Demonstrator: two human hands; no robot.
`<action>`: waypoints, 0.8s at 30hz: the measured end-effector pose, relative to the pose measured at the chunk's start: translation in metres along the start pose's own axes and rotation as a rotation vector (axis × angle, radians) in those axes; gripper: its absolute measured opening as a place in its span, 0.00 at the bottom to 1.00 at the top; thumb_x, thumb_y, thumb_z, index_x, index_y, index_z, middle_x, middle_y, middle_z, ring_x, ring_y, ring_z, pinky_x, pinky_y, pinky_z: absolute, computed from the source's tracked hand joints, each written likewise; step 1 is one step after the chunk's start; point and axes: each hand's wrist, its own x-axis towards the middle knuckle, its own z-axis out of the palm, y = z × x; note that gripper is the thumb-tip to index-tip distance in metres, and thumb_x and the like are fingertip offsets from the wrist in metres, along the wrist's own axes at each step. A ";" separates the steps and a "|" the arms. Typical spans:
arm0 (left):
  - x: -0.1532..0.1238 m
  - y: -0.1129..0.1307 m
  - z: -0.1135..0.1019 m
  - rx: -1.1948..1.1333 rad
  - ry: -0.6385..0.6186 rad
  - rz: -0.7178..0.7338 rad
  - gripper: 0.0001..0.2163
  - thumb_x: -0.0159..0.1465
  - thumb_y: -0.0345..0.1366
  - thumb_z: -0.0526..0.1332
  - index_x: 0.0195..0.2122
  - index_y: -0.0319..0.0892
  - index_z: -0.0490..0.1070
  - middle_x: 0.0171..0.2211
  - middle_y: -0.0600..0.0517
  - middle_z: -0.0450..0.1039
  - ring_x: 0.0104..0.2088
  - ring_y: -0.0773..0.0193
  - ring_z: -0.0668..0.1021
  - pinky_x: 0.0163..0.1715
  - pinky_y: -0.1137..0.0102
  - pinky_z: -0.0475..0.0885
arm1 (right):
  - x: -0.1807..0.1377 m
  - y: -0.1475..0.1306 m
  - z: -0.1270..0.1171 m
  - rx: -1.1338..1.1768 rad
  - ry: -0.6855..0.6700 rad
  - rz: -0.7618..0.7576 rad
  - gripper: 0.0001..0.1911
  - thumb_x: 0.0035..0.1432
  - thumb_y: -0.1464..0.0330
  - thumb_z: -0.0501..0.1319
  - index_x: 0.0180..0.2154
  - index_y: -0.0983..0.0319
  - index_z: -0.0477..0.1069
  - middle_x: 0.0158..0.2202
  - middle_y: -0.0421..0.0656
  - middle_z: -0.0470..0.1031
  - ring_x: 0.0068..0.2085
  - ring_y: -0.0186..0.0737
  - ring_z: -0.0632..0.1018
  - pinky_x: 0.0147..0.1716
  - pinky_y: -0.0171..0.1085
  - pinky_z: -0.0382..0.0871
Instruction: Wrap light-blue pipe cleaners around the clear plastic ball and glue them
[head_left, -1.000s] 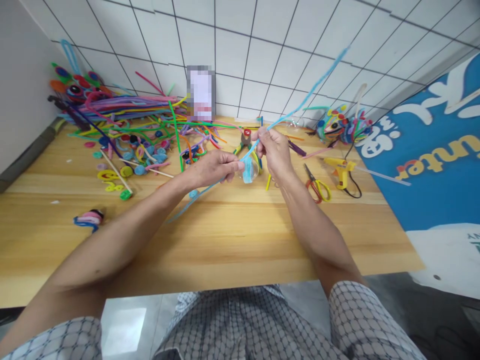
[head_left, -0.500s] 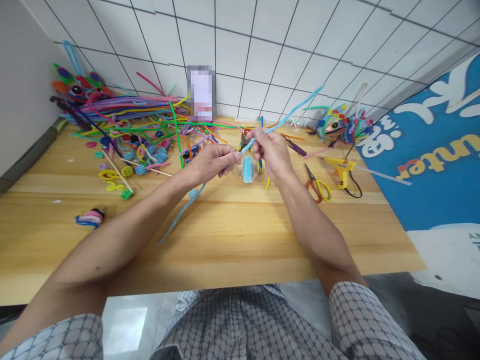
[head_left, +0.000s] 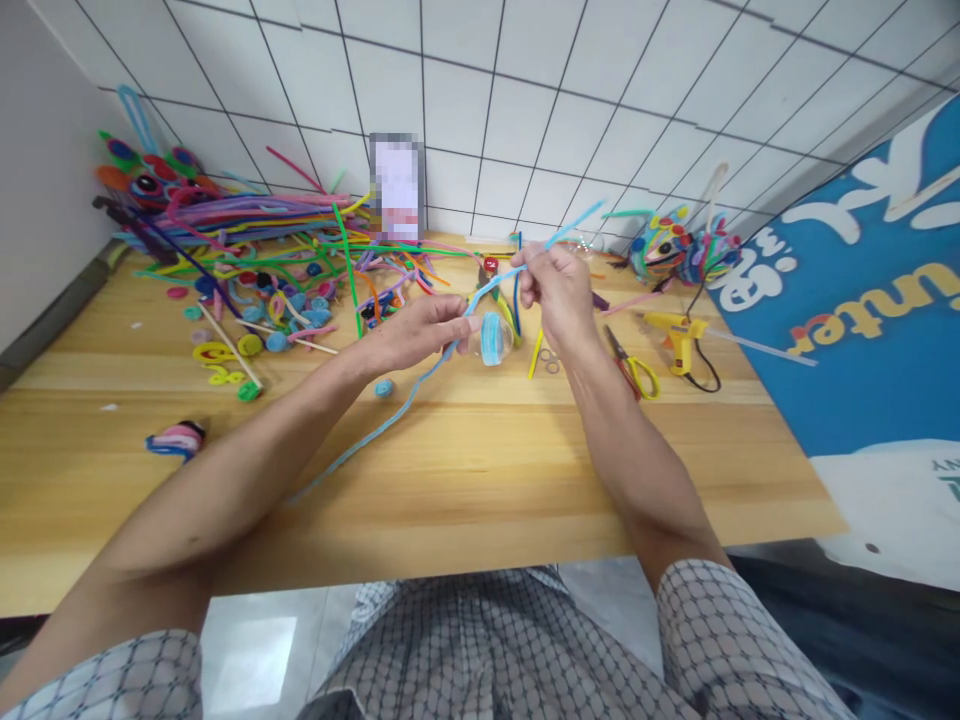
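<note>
A long light-blue pipe cleaner (head_left: 397, 415) runs diagonally between both hands. My left hand (head_left: 427, 332) pinches it near its middle, and its lower tail slants down to the left over the table. Farther up, my right hand (head_left: 553, 285) has its fingers closed on the same strand, whose tip sticks out toward the wall. Just below the strand, beside my left fingertips, sits a clear round ball (head_left: 492, 338) with a blue band of pipe cleaner across it. Pliers (head_left: 486, 278) lie behind the strand, partly covered.
Piled pipe cleaners (head_left: 255, 215) and coiled pieces fill the back left. A phone (head_left: 396, 188) leans on the tiled wall. Scissors (head_left: 636, 368) and a yellow glue gun (head_left: 679, 340) lie right, before decorated balls (head_left: 664, 245). A small blue coil (head_left: 384, 388) rests near my left wrist.
My hands have moved farther apart, my right hand slightly right along the strand. Less of the strand sticks out past my right hand, and the lower tail reaches farther down left.
</note>
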 end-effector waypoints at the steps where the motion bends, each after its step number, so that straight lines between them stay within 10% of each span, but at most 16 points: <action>1: 0.000 0.001 0.001 -0.036 0.014 0.014 0.24 0.68 0.59 0.73 0.32 0.40 0.77 0.28 0.52 0.80 0.26 0.71 0.77 0.29 0.77 0.73 | -0.006 0.000 0.007 -0.021 -0.036 -0.003 0.29 0.67 0.40 0.71 0.32 0.58 0.76 0.23 0.33 0.70 0.23 0.28 0.68 0.23 0.31 0.62; 10: 0.001 0.004 0.000 -0.124 0.115 0.066 0.24 0.69 0.55 0.73 0.28 0.40 0.76 0.19 0.55 0.73 0.19 0.73 0.70 0.22 0.76 0.67 | -0.031 0.002 0.036 0.002 -0.206 0.053 0.31 0.66 0.40 0.72 0.29 0.59 0.76 0.23 0.34 0.71 0.22 0.27 0.69 0.22 0.31 0.63; 24: 0.001 0.007 0.008 -0.273 0.206 0.060 0.23 0.64 0.55 0.77 0.30 0.42 0.74 0.19 0.56 0.72 0.17 0.73 0.68 0.18 0.75 0.62 | -0.022 0.010 0.037 0.254 -0.122 0.191 0.36 0.62 0.31 0.68 0.33 0.58 0.74 0.24 0.33 0.70 0.21 0.27 0.67 0.22 0.32 0.63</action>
